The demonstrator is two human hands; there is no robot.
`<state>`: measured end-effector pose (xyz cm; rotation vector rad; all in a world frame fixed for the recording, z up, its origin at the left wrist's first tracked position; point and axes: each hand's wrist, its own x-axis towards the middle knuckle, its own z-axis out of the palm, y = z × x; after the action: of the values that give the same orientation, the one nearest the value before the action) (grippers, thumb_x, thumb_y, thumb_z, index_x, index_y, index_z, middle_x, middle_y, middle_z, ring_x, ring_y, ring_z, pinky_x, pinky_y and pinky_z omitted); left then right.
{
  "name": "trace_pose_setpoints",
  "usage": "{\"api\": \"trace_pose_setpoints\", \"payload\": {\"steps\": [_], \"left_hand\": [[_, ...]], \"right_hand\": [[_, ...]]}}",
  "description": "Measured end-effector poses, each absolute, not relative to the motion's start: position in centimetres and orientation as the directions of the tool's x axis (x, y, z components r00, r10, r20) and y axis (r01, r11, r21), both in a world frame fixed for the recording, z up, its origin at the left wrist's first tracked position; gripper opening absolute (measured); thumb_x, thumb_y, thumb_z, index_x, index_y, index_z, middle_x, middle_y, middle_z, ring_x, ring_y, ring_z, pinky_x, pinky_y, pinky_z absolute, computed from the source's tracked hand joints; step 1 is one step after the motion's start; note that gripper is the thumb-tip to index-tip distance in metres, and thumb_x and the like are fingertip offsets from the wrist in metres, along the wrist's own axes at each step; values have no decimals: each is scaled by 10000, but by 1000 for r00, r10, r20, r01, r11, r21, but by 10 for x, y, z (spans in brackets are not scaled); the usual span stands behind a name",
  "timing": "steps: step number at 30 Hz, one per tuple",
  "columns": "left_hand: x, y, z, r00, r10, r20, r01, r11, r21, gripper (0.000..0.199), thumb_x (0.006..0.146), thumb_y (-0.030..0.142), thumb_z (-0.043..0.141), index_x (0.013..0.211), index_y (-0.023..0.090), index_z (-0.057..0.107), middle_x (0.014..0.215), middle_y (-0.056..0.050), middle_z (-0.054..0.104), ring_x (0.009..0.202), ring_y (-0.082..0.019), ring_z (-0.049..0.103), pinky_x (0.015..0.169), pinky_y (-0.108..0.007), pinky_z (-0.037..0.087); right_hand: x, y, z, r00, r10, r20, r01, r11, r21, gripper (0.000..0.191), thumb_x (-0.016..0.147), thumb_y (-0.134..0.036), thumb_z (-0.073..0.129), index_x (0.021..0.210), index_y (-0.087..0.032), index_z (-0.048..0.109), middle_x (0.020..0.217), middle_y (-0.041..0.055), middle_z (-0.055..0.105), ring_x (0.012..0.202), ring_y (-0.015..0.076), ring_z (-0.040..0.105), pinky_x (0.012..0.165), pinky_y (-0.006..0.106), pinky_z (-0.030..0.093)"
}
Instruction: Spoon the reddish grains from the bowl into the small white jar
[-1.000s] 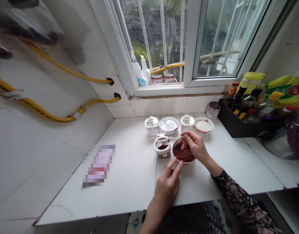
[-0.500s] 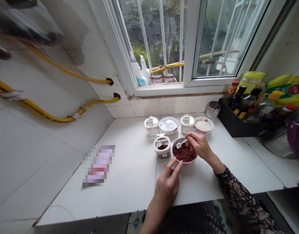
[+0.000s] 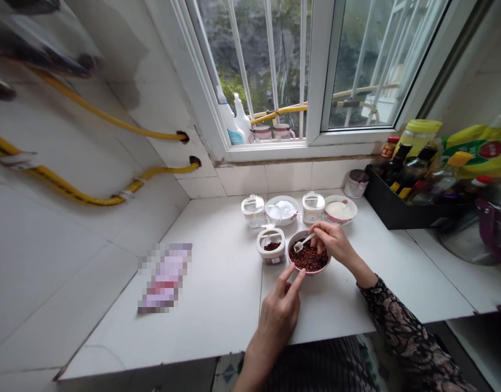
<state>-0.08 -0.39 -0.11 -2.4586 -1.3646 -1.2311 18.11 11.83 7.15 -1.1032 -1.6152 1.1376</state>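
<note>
The grip of the right hand (image 3: pixel 333 240) is closed, thumb against fingers, on the handle of a small white spoon (image 3: pixel 298 246). The spoon head lies over the dark red granules (image 3: pixel 310 259) inside the bowl (image 3: pixel 321 270), which stands on the white table (image 3: pixel 218 305). The left hand (image 3: pixel 280 311) has hold of nothing; its fingers are loosely spread, with two fingertips against the near rim of the bowl.

Positions are referred to the bowl. Just to its left: a square jar (image 3: pixel 272 259) part-filled with similar granules. Beyond and to the left: a second lidded jar (image 3: pixel 254 215) and a dish of white powder (image 3: pixel 281 222). Directly beyond: a third jar (image 3: pixel 313 213). Beyond and slightly to the right: a dish of pale grains (image 3: pixel 341 222). Farther to the right: a small cup (image 3: pixel 356 185), a black bin (image 3: pixel 397 212) of bottles, and a pot (image 3: pixel 458 242) with a purple handle. Well to the left: a blurred packet (image 3: pixel 165 277).

Obstructions: the right hand covers part of the bowl's right side; the square jar limits clearance on the left.
</note>
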Motion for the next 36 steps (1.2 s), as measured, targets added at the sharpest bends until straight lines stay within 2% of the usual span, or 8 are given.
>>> {"api": "trace_pose_setpoints", "payload": {"steps": [5, 18, 28, 36], "left_hand": [[0, -4, -1, 280, 676, 682, 740, -604, 295, 641, 912, -19, 395, 1506, 222, 396, 1380, -178, 548, 873, -127, 692, 743, -235, 599], [-1, -4, -1, 282, 680, 677, 738, -605, 300, 646, 914, -17, 399, 1512, 228, 388, 1389, -176, 546, 877, -131, 694, 750, -241, 604], [-1, -4, 0, 284, 682, 674, 740, -603, 298, 662, 925, -5, 394, 1539, 239, 349, 1404, -169, 537, 881, -127, 687, 773, -239, 601], [-1, -4, -2, 272, 688, 673, 736, -600, 316, 667, 922, -3, 404, 1536, 254, 360, 1403, -158, 541, 890, -132, 693, 788, -244, 603]], "right_hand": [[180, 116, 71, -256, 947, 194, 259, 260, -930, 189, 863, -325, 510, 781, -190, 613, 566, -20, 640, 373, 96, 512, 385, 199, 394], [174, 113, 71, -279, 943, 179, 236, 248, -940, 158, 866, -286, 512, 769, -198, 601, 555, -24, 641, 369, 106, 513, 378, 209, 392], [176, 111, 75, -341, 937, 76, 135, 128, -982, 169, 836, -337, 550, 781, -185, 602, 534, -22, 651, 370, 108, 544, 383, 197, 389], [179, 116, 74, -303, 952, 53, 44, 69, -997, 218, 791, -382, 594, 789, -165, 614, 540, -11, 670, 346, 97, 555, 351, 175, 391]]}}
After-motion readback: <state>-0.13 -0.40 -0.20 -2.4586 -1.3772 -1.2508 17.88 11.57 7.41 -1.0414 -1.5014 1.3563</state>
